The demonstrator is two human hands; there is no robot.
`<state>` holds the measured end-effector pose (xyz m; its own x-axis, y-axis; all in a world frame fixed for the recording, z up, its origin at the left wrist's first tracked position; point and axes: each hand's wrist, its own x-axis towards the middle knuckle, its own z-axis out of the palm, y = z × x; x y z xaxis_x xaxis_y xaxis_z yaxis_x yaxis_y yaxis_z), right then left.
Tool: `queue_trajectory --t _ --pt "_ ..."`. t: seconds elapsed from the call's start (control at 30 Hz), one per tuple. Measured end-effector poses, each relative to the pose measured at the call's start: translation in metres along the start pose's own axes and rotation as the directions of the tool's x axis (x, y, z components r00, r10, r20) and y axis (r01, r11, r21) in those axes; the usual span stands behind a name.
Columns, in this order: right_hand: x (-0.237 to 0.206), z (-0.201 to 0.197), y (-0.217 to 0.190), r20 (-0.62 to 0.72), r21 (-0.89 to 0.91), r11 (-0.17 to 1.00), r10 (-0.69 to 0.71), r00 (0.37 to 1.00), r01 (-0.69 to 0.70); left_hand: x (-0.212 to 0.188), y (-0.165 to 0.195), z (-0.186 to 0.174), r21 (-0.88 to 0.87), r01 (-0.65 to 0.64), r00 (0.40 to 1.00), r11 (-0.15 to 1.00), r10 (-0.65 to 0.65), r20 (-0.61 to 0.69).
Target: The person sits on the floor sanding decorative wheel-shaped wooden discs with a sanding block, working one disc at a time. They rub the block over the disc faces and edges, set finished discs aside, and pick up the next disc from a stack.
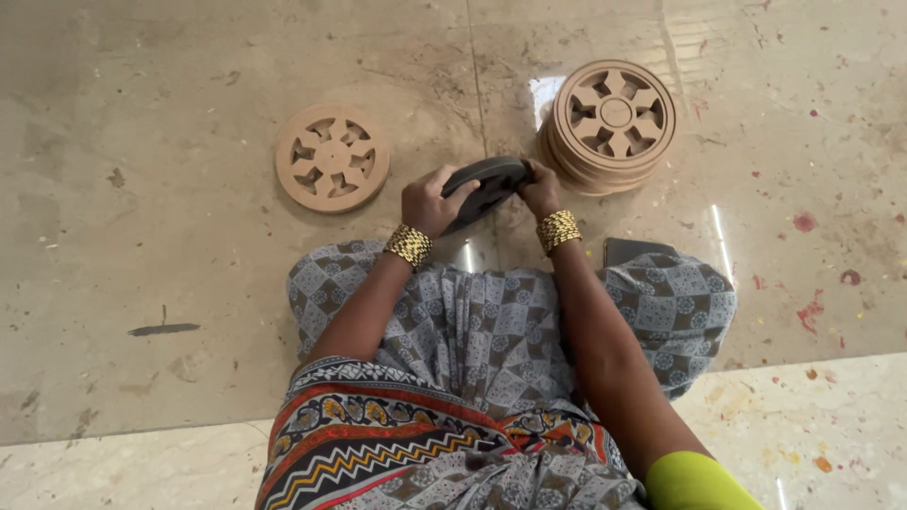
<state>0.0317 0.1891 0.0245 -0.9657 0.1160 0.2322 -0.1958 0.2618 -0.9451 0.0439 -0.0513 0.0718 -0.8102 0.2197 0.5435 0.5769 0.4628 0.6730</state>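
Both hands, left hand and right hand, close on the rim of a dark disc, tilted above the floor. It looks stiff, light, thin; the edges give the best hold.

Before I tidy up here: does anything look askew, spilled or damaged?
The floor has a dark streak at left and red specks at right. The stack leans slightly; no disc looks broken.
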Motion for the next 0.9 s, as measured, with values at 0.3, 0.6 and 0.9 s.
queue_trajectory --t 0.3,0.6,0.9 --pt "-0.018 0.039 -0.109 0.143 -0.668 0.68 -0.28 0.949 0.301 0.022 -0.043 0.044 0.2 -0.002 0.986 0.98 -0.031 0.164" --pt "-0.021 0.032 0.006 -0.159 -0.657 0.753 -0.191 0.969 0.04 0.001 -0.028 0.016 0.065 0.144 0.983 0.988 -0.15 0.11" --pt "-0.016 -0.02 0.037 -0.1 0.654 0.628 0.625 0.774 -0.422 0.016 -0.037 0.027 0.06 0.446 0.895 0.893 -0.445 -0.032"
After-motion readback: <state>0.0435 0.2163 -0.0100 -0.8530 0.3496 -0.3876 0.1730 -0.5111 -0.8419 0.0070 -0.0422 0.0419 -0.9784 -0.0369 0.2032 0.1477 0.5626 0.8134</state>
